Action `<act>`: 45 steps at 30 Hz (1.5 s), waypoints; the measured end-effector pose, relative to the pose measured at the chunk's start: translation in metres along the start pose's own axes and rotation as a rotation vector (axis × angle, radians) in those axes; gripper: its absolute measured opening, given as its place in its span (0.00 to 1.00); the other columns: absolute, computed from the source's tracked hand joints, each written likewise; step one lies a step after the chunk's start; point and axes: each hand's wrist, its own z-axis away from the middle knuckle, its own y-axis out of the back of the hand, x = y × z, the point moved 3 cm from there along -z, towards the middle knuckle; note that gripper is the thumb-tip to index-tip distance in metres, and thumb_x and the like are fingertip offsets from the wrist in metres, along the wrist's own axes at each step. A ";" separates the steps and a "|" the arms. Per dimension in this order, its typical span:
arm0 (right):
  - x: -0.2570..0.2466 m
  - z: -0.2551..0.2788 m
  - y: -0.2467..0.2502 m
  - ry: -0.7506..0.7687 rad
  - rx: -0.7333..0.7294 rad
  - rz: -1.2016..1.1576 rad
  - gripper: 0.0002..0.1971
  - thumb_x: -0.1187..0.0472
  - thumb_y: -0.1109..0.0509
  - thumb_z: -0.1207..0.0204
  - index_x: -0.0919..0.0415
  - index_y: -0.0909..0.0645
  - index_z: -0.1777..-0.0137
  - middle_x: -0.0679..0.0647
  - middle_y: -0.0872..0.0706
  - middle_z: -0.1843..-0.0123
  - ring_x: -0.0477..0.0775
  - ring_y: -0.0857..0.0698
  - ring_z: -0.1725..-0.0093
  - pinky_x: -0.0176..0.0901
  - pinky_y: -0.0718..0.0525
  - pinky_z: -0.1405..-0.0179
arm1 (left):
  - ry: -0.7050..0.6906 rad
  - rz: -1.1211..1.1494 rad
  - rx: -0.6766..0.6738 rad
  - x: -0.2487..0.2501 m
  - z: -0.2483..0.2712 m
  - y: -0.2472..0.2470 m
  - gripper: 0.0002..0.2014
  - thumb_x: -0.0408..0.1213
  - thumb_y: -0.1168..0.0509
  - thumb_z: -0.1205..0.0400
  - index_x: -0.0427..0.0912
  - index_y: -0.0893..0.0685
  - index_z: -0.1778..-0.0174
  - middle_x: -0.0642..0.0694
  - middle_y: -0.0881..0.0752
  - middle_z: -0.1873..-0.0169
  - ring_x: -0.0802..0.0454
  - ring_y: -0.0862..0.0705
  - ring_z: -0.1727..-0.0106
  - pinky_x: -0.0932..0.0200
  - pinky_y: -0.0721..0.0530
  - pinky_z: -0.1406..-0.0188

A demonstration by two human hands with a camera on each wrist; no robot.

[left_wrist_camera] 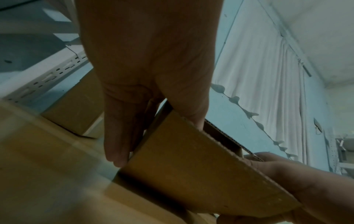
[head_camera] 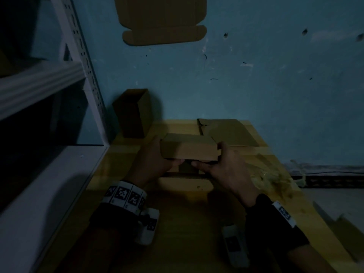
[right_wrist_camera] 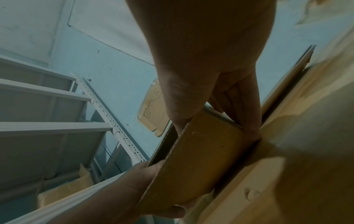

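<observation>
At the middle of the yellow table (head_camera: 126, 154), the left hand (head_camera: 151, 164) and right hand (head_camera: 230, 166) each grip one end of the small cardboard box (head_camera: 189, 150); best squeeze both ends evenly so it closes square, corners uncrushed

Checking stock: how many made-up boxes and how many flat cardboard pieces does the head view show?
Made-up boxes: 2, the held box and the upright box.
Flat cardboard: 2, the wall sheet and the table sheet.
Total: 4; a blurred shape at far right is uncounted.
</observation>
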 end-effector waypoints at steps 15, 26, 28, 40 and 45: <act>-0.001 0.000 0.000 -0.004 -0.006 0.025 0.32 0.34 0.22 0.32 0.51 0.28 0.36 0.50 0.15 0.39 0.47 0.22 0.49 0.42 0.25 0.60 | 0.000 -0.029 0.000 -0.001 -0.001 0.000 0.36 0.53 0.16 0.34 0.45 0.22 0.34 0.46 0.16 0.40 0.47 0.17 0.40 0.43 0.15 0.41; 0.001 -0.002 -0.001 0.008 -0.006 0.003 0.36 0.34 0.21 0.33 0.54 0.27 0.33 0.52 0.14 0.38 0.55 0.15 0.41 0.43 0.20 0.56 | -0.003 -0.049 0.001 -0.002 -0.002 -0.001 0.35 0.54 0.16 0.35 0.44 0.22 0.37 0.47 0.16 0.42 0.47 0.18 0.42 0.49 0.17 0.47; 0.000 -0.002 -0.001 -0.003 -0.018 0.003 0.35 0.34 0.21 0.32 0.53 0.27 0.34 0.51 0.14 0.41 0.54 0.15 0.42 0.44 0.21 0.57 | -0.004 -0.038 -0.002 -0.001 -0.001 -0.001 0.35 0.53 0.16 0.34 0.44 0.22 0.36 0.46 0.17 0.41 0.46 0.18 0.41 0.49 0.17 0.46; -0.003 -0.001 0.001 -0.032 -0.022 0.002 0.36 0.39 0.19 0.37 0.56 0.27 0.34 0.52 0.16 0.45 0.55 0.16 0.47 0.54 0.12 0.51 | 0.023 -0.071 -0.009 0.007 0.003 0.001 0.34 0.51 0.16 0.36 0.44 0.20 0.37 0.45 0.16 0.42 0.46 0.18 0.43 0.47 0.16 0.48; -0.006 -0.001 0.003 -0.023 -0.021 -0.019 0.35 0.44 0.17 0.35 0.57 0.26 0.32 0.46 0.21 0.51 0.48 0.21 0.51 0.39 0.22 0.60 | 0.027 -0.081 -0.006 0.011 0.004 0.002 0.32 0.50 0.16 0.37 0.43 0.19 0.42 0.46 0.16 0.46 0.47 0.18 0.48 0.54 0.22 0.59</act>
